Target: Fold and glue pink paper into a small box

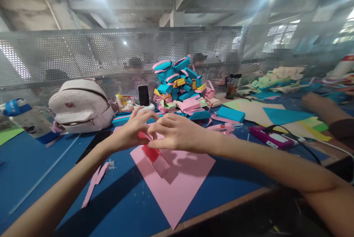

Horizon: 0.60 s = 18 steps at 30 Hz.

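One folded paper (153,154) (pink) between hands (128,130) (179,132)

Folded red-pink piece (160,166) and pink sheet (177,200): paper, matt. Piled boxes (190,105): coloured paper, matt. Partition (110,47): perforated metal, dull sheen. Phone screen (143,95): glossy. Backpack (74,103): cloth-like, matt, lightly textured. Purple case (269,137): plastic, glossy, smooth. Tabletop (35,159): smooth, matt. Bottle (232,89): transparent

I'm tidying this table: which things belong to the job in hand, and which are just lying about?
Job: folded pink paper; pink sheet beneath; probably the colourful pile and pink glue gun.

Seemingly lying about: white backpack; dark-lidded bottle; purple device.
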Motion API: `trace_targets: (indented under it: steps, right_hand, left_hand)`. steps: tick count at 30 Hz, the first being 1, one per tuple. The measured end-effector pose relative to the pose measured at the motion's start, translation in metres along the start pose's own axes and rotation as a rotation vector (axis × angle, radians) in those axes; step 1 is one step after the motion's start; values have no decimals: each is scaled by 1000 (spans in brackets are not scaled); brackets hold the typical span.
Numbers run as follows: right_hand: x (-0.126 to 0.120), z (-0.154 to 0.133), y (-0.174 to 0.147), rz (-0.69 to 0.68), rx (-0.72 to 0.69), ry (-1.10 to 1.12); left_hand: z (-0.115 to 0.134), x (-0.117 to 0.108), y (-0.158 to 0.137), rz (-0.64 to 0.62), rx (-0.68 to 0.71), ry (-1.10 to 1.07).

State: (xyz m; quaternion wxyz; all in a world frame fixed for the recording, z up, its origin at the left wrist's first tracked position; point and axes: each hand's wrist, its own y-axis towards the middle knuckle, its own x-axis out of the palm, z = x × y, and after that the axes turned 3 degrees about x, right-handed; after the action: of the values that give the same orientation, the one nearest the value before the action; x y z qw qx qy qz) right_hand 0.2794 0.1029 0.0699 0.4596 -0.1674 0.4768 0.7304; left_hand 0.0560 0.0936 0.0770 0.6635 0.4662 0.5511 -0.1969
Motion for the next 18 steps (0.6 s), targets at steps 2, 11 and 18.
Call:
trace_targets:
  steps: [2, 11, 18]
  right_hand:
    - [2, 1, 5, 11, -74, -86]
    - [12, 8, -9, -46, 8, -200]
    - [26, 1, -25, -55, 141, 39]
  left_hand:
    - [-4, 6, 7, -2, 1, 5]
    - [16, -21, 5, 122, -95, -63]
    - [36, -16, -16, -202, -318, -348]
